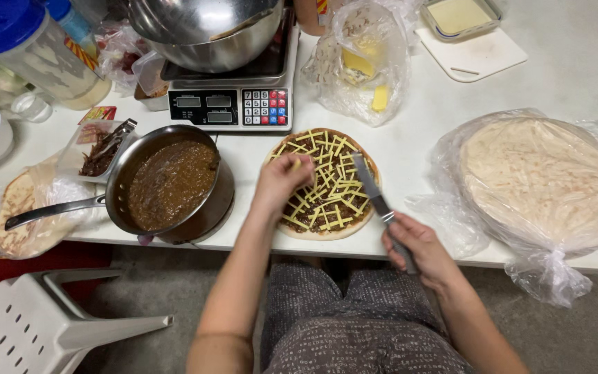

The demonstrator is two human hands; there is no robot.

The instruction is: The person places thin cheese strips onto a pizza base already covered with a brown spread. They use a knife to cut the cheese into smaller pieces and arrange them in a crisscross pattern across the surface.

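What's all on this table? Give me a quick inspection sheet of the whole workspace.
Surface: white table, crowded.
Job's things: round flatbread spread with dark sauce and yellow cheese strips; knife.
Clutter: pan of brown sauce, weighing scale bearing a steel bowl, bagged flatbreads, bag of cheese, white cutting board.
Grippers: left hand places a cheese strip on the flatbread; right hand holds the knife.
Cables: nothing seen.
Surroundings: white plastic chair, carpeted floor.
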